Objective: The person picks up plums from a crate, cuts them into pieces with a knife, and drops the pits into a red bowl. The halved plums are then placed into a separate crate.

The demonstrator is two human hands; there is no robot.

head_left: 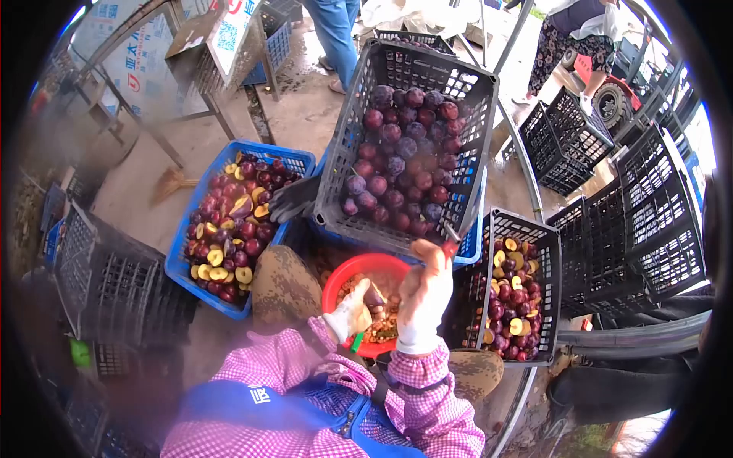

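Outdoor concrete yard, wet in patches, crates all around me. Straight ahead a grey crate (359, 130) sits tilted toward me, loaded with whole purple plums (401, 164). To my left a blue crate (179, 263) holds cut plum halves (229, 237), yellow flesh showing among dark skins. To my right a black crate (553, 305) holds more halves. Stacks of black crates (641, 221) stand further right; a dark one (107, 282) sits far left.

In my lap, between my knees, a red bowl (359, 271) with pits and scraps inside.

My right hand (424, 298), in a white glove, is raised over the bowl's right rim, fingers closed together, pinching a small reddish piece (450, 248) at the fingertips; it is just below the grey crate's front edge. I can't tell whether that is fruit or a tool tip.

My left hand (351, 313), also gloved, is low over the bowl, fingers curled around a plum half (374, 294); a green handle (356, 341) pokes out near the wrist.

Pink checked sleeves, blue apron strap. Two people stand at the top of the view, legs only.
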